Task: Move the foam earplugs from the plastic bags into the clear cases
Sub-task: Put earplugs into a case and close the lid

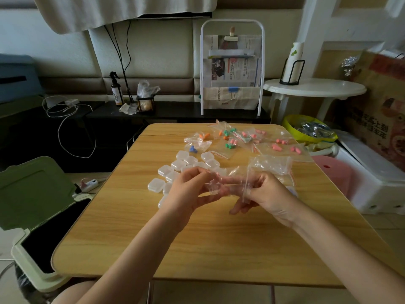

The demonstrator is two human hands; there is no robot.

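Both hands pinched one clear bag point(221, 183) — left hand point(188, 191) and right hand point(265, 194) — above the counter point(210, 242).

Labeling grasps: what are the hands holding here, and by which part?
Both hands hold one clear plastic bag above the table. Left hand pinches its left end, right hand grips its right side. Whether earplugs are inside cannot be told.

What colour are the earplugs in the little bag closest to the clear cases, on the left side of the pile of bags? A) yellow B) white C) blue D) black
C: the blue earplugs sit inside a small plastic bag right beside the clear cases on the wooden table.
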